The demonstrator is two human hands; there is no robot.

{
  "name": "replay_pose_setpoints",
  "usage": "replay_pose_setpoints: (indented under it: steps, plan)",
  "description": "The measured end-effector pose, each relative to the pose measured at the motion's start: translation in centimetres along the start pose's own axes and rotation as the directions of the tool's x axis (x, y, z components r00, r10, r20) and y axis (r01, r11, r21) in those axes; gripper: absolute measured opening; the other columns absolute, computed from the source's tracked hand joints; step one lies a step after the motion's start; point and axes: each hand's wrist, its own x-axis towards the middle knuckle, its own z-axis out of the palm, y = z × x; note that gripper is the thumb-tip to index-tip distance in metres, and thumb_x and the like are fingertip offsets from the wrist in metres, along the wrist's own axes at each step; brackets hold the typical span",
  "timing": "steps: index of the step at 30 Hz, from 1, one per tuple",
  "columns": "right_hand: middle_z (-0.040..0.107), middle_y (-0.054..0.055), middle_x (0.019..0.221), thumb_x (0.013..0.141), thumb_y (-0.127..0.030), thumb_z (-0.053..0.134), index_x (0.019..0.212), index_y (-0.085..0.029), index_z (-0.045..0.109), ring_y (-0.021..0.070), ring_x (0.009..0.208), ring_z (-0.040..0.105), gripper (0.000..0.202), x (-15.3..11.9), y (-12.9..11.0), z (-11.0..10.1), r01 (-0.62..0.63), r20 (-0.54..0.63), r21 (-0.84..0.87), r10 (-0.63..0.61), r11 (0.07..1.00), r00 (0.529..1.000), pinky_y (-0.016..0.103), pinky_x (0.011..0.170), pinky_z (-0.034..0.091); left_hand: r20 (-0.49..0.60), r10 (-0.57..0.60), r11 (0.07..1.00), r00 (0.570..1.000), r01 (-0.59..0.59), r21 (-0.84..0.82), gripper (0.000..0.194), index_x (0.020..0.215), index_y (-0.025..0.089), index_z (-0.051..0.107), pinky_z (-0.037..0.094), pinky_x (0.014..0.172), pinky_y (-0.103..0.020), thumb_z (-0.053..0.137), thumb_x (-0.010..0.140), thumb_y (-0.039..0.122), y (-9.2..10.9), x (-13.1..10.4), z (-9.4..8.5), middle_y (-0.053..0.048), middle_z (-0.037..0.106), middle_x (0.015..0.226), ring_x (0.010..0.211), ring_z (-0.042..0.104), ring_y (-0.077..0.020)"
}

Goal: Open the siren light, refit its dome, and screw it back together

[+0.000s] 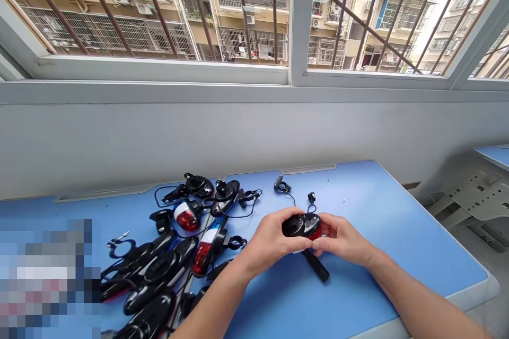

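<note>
A black and red oval device (pixel 304 225) is held above the blue table between both hands. My left hand (pixel 268 238) grips its left end, thumb in front and fingers behind. At its right end, beside the red part, my right hand (pixel 344 238) pinches it with thumb and fingers. Just below the hands lies a black cylindrical handle (pixel 317 266). Behind them a small black clamp (pixel 282 185) and a small black part (pixel 311 197) rest on the table, each with a thin cable running toward the device.
Several black devices (pixel 161 267), some with red, white and blue lenses (pixel 207 246), are piled on the left of the blue table (pixel 397 233). A wall and barred window stand behind. Another table (pixel 497 153) is at the far right. The lower left corner is pixelated.
</note>
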Motion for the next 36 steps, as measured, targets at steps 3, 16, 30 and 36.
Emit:
replay_pose_setpoints:
  steps: [3,16,30,36]
  plan:
    - [0.063,0.003,0.088,0.074,-0.026,0.074,0.099,-0.015,0.060,0.0190,0.082,0.062,0.031,-0.1,0.0,0.1,0.011,0.006,-0.004,-0.011,1.000,1.000,0.027,0.063,0.053,0.022,0.001,0.999,1.000,0.000,-0.038,0.030,0.092,0.020,0.064,0.044,0.062,-0.024,0.068,0.062,0.021,0.1,-0.1,0.0,0.003,0.062,0.077,0.072,0.056,-0.0159]
    - [0.066,0.004,0.101,0.078,-0.026,0.064,0.110,-0.021,0.059,0.0196,0.087,0.062,0.033,0.3,-0.2,0.7,0.071,-0.134,-0.404,-0.136,0.912,0.982,0.028,0.068,0.048,-0.290,0.030,0.994,0.957,0.001,0.106,0.041,0.099,0.019,0.065,0.049,0.074,-0.031,0.073,0.062,0.036,0.8,-0.3,-2.2,-0.002,0.069,0.090,0.085,0.063,-0.0229]
    - [0.061,0.004,0.093,0.076,-0.019,0.064,0.101,-0.022,0.060,0.0225,0.086,0.051,0.026,1.2,1.7,1.4,0.115,-0.150,-0.699,-0.301,0.706,0.942,0.034,0.072,0.041,-0.214,0.043,0.990,0.976,-0.013,0.143,0.030,0.092,0.021,0.064,0.047,0.069,-0.027,0.070,0.063,0.028,-0.2,-0.3,-1.2,0.002,0.066,0.083,0.080,0.060,-0.0188]
    - [0.060,0.005,0.088,0.078,-0.026,0.061,0.090,-0.021,0.062,0.0226,0.082,0.052,0.013,1.1,1.3,1.2,0.140,-0.140,-0.680,-0.315,0.720,0.939,0.036,0.072,0.043,-0.154,0.073,0.982,0.985,-0.044,0.185,0.027,0.091,0.023,0.062,0.045,0.070,-0.026,0.067,0.065,0.023,-0.7,-0.3,-0.2,0.004,0.065,0.084,0.080,0.059,-0.0179]
